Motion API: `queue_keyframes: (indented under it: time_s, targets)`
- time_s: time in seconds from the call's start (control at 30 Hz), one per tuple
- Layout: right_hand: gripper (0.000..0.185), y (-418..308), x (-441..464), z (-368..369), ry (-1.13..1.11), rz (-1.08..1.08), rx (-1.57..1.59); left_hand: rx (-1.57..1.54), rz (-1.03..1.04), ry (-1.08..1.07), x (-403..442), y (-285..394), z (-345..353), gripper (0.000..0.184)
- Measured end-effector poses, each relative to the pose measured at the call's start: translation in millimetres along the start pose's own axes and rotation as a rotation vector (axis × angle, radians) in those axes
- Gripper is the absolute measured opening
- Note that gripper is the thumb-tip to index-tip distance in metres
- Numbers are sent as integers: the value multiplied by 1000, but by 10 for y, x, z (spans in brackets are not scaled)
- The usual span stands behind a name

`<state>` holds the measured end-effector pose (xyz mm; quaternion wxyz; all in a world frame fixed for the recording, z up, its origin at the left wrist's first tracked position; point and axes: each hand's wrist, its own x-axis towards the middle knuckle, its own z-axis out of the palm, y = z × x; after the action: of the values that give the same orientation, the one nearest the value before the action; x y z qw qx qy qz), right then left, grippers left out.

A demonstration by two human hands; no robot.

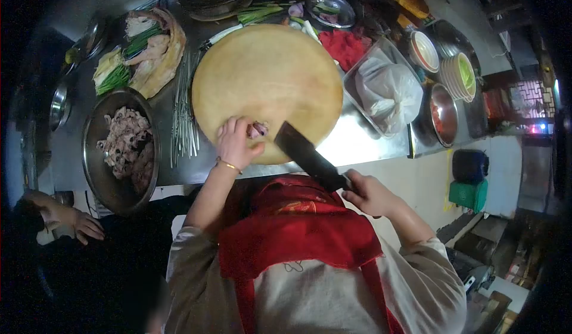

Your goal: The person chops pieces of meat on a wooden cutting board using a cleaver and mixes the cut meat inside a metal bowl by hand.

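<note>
My left hand (238,137) rests at the near edge of a round wooden chopping board (268,72), fingers curled against a small purplish-and-white piece of food (258,130). Its exact kind is too small to tell. In my right hand (368,194) is the handle of a dark cleaver (307,155). The blade slants up and left over the board's near edge, its tip a little right of the piece and apart from it.
Left of the board lie metal skewers (185,108), a metal bowl of cut meat (128,143) and a large meat slab (170,54) with greens. On the right stand a tub with a white plastic bag (387,90), stacked bowls (457,78) and a steel bowl (444,116). Another person's hand (80,224) shows at lower left.
</note>
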<state>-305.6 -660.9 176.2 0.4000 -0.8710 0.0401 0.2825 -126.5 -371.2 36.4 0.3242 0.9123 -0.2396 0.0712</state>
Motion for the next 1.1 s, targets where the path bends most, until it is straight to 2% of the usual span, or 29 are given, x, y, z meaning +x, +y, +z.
queue_keyframes:
  time_s: [0.07,0.13,0.17,0.2,0.23,0.27,0.33,0.4,0.43,0.47,0.5,0.53,0.57,0.63,0.7,0.8,0.9,1.03,1.1]
  targets:
    - [33,99,-76,-24,44,65,-28,72,57,27,104,80,21,26]
    - [31,339,-9,91,248,69,8,209,133,-240,183,39,76,34]
    - [30,409,71,170,332,52,32,156,155,-245,214,0,132,31]
    - [30,382,159,207,375,122,25,114,166,-246,231,-40,151,28]
    - [29,404,212,229,385,116,-120,149,199,-184,241,-32,117,25]
    - [29,545,247,310,381,167,65,184,235,-123,238,-96,29,23]
    - [29,290,209,288,353,253,177,110,156,159,209,-229,-436,23]
    - [28,398,240,349,383,137,137,75,61,390,225,-437,-946,25]
    - [27,448,255,352,402,91,118,-27,-93,313,216,-686,-1202,31]
    - [27,448,290,364,385,110,153,164,-190,261,210,-896,-1513,44]
    - [26,448,296,354,371,135,185,93,-312,272,100,-1361,-1574,64]
    - [25,450,290,319,357,164,215,234,-535,173,66,-1320,-1875,70]
    - [25,471,299,291,355,164,226,211,-554,149,-54,-1663,-1966,62]
    - [24,495,330,270,358,170,256,300,-503,-55,-455,-2577,-1836,52]
    - [23,333,319,254,363,206,289,367,-651,-461,-641,-2505,-1843,46]
    - [23,214,354,251,367,237,284,468,-714,-397,-660,-2355,-1690,42]
    - [25,229,384,253,376,198,222,507,-690,-523,-412,-2136,-1848,38]
    - [31,408,423,294,379,133,91,36,-692,-47,-503,-2273,-1940,33]
    - [24,266,380,300,424,180,180,-269,-646,141,-496,-2229,-1927,30]
